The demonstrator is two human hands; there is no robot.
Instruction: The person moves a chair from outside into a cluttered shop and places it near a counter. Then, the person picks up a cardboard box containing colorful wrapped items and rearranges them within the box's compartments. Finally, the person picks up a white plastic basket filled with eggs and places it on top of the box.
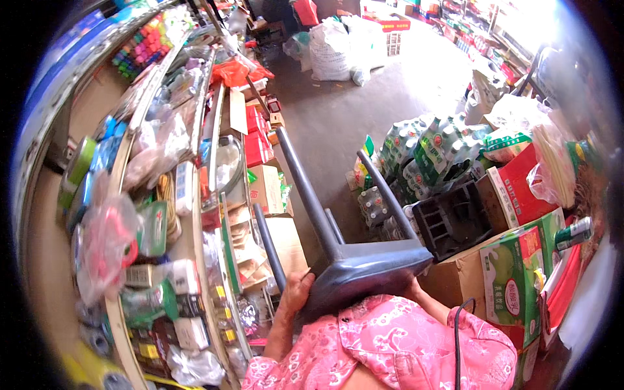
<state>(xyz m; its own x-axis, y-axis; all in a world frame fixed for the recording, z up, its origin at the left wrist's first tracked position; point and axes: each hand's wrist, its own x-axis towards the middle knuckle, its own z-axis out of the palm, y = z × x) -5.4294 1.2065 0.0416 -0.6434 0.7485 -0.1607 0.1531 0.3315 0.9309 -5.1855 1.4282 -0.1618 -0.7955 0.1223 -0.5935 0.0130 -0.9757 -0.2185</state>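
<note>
A dark plastic stool (370,270) is held tilted against my front, its four legs pointing away from me into the aisle. My left hand (298,292) grips the near left edge of its seat, beside one leg. On the other side, my right hand (415,287) is at the seat's right edge, with its fingers mostly hidden by the stool. The seat's top face is turned toward my pink patterned shirt (390,331). A dark cord runs down over the shirt's right side.
Shelves (197,195) packed with bagged and boxed goods line the left. On the right stand shrink-wrapped bottles (429,146), a black plastic crate (453,219) and a green carton (516,273) with a can above it. White sacks (331,48) sit on the floor farther ahead.
</note>
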